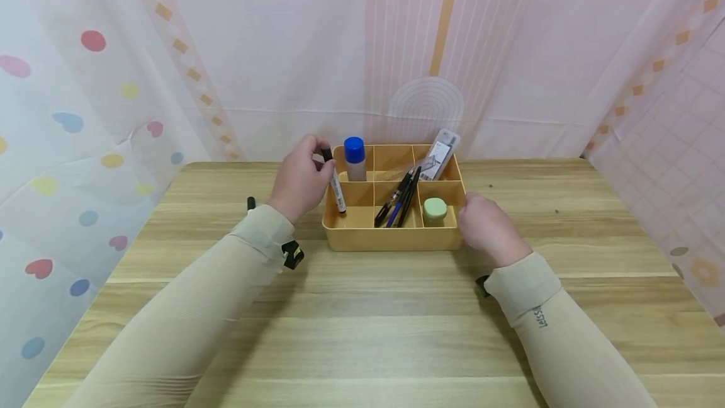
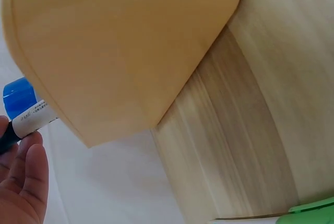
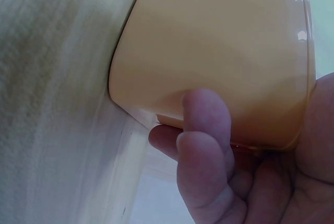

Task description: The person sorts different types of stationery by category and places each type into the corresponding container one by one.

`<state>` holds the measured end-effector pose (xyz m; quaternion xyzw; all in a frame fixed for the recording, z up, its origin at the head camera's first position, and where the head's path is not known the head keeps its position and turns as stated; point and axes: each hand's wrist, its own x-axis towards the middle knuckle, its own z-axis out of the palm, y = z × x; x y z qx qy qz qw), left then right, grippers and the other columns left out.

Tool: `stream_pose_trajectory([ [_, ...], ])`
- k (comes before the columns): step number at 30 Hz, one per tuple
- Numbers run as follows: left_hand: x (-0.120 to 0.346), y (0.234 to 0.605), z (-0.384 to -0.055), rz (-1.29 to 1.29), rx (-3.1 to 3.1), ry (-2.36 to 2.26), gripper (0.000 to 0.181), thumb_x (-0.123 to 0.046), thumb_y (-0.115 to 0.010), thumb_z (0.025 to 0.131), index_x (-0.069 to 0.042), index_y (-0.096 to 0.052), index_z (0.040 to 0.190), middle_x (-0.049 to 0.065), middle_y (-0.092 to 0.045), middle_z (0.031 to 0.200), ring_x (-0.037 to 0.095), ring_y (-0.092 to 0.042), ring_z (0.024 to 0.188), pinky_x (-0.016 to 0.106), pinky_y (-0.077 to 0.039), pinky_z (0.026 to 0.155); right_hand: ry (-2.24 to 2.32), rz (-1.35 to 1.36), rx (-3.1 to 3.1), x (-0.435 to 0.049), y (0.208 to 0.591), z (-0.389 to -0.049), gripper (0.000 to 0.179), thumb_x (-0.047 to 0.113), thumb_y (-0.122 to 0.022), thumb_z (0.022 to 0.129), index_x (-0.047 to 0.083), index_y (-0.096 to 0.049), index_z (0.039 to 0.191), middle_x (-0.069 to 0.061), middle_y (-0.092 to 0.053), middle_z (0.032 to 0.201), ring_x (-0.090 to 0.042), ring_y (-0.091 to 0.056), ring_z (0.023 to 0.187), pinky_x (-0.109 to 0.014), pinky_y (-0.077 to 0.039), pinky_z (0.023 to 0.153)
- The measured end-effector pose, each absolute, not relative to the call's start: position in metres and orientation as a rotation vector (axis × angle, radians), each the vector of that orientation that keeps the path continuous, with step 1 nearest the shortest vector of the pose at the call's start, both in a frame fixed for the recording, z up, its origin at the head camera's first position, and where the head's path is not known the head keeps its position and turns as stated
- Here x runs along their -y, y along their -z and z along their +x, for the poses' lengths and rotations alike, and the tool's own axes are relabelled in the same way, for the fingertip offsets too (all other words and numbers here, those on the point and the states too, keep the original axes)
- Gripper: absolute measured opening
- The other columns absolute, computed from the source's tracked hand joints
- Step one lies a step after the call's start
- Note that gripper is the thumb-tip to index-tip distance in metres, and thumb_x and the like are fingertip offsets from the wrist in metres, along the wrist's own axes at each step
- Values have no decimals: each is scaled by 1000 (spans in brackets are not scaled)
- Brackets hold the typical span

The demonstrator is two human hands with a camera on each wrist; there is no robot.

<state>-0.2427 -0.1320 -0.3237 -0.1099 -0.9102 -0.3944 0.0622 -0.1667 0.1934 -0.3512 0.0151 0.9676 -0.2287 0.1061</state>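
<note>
A tan desk organizer (image 1: 391,239) with several compartments stands on the table. My left hand (image 1: 303,175) pinches a whiteboard marker (image 1: 338,194) by its black upper end, its white barrel slanting down into the front left compartment. In the left wrist view the marker (image 2: 34,118) crosses the organizer's rim, thumb and fingertips around its dark end. At the opposite side, my right hand (image 1: 489,225) grips the organizer's right wall. The right wrist view has fingers (image 3: 206,114) against the outside of that wall (image 3: 219,41), with the thumb at the rim.
A blue-capped bottle (image 1: 355,159) stands in the back left compartment. Several pens (image 1: 401,197) lean in the front middle one, a light green item (image 1: 435,208) sits front right, and a clear packet (image 1: 440,155) leans behind it. A black-ended object (image 1: 251,203) shows beyond the left forearm.
</note>
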Motion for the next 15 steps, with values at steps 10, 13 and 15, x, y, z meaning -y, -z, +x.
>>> stream_pose_trajectory([
  [10, 131, 328, -244, -314, 2792, 1170, 29, -18, -62, 107, -9, -54, 133, 12, -64, 137, 31, -71, 114, 47, -61, 94, 648, 22, -2877, -194, 352, -167, 45, 12, -28, 106, -16, -53, 131, -29, -67, 107, -30, -62, 82, -43, -55, 74],
  [13, 131, 330, -245, -306, 2815, 1168, 31, -19, -62, 107, -10, -54, 136, 11, -63, 141, 31, -71, 116, 47, -62, 93, 656, 27, -2875, -193, 352, -167, 45, 12, -27, 106, -16, -53, 131, -29, -67, 108, -31, -63, 83, -44, -55, 75],
  [15, 131, 331, -245, -307, 2828, 1169, 33, -19, -61, 107, -10, -53, 138, 11, -63, 142, 32, -70, 117, 46, -62, 92, 661, 31, -2872, -194, 352, -167, 46, 12, -27, 106, -16, -53, 131, -29, -67, 107, -30, -63, 83, -44, -55, 75],
])
